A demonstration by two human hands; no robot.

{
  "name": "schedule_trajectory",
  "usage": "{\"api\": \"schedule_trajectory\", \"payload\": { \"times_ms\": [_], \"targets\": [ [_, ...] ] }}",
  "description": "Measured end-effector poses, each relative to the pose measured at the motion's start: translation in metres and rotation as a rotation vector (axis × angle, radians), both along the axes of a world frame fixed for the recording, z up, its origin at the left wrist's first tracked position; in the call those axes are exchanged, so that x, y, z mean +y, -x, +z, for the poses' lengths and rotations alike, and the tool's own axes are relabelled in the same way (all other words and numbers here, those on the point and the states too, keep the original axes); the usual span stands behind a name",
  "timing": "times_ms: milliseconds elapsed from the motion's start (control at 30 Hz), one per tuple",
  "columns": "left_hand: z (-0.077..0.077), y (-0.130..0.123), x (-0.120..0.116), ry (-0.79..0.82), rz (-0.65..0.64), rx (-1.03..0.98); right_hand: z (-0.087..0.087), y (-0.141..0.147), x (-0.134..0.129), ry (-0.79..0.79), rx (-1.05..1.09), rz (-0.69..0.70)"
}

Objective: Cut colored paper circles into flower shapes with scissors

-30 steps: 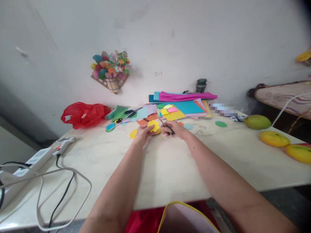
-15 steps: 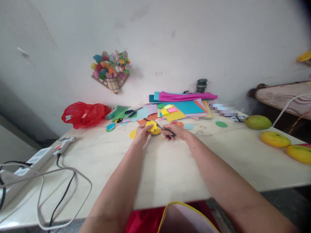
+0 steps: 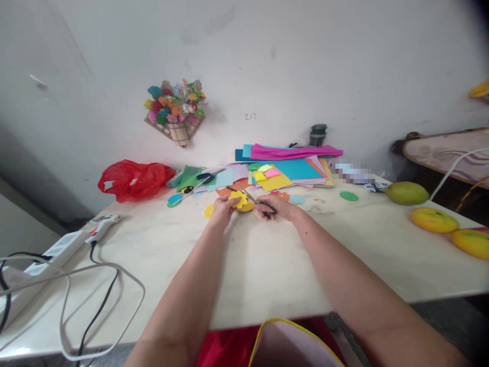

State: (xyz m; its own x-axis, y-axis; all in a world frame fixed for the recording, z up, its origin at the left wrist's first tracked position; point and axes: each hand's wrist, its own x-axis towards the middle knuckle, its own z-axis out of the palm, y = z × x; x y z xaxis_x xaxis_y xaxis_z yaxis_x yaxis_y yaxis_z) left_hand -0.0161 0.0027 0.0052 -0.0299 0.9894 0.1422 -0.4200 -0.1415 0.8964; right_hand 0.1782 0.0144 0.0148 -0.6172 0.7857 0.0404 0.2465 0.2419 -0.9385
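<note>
A yellow paper flower (image 3: pixel 239 198) with rounded petals is pinched in my left hand (image 3: pixel 222 210). My right hand (image 3: pixel 275 207) grips dark-handled scissors (image 3: pixel 272 208), their blades apart and pointing left, close to the flower's edge. Just below the flower, another yellow paper piece (image 3: pixel 247 206) shows in part. Left of my left hand lies a yellow paper scrap (image 3: pixel 208 210). Orange flower cut-outs (image 3: pixel 281 195) and a light blue cut-out (image 3: pixel 297 199) lie behind my right hand.
Stacked coloured paper sheets (image 3: pixel 301 171) lie along the wall. A second pair of scissors (image 3: pixel 208 176) and a red plastic bag (image 3: pixel 133 179) sit left of them. A power strip (image 3: pixel 57 255) with loose cables occupies the left side. Several mangoes (image 3: pixel 407 193) lie at the right edge.
The scissors' blades have opened slightly wider beside the yellow flower. Both hands stay in nearly the same place, and the view has shifted very slightly.
</note>
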Motion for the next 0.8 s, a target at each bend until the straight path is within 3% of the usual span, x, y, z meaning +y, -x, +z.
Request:
{"api": "schedule_trajectory", "payload": {
  "times_ms": [800],
  "targets": [
    [-0.0002,-0.0012,0.0001,0.017,0.031,-0.003,-0.0036,0.0003,0.0038,0.059,-0.025,-0.037]
  ]
}}
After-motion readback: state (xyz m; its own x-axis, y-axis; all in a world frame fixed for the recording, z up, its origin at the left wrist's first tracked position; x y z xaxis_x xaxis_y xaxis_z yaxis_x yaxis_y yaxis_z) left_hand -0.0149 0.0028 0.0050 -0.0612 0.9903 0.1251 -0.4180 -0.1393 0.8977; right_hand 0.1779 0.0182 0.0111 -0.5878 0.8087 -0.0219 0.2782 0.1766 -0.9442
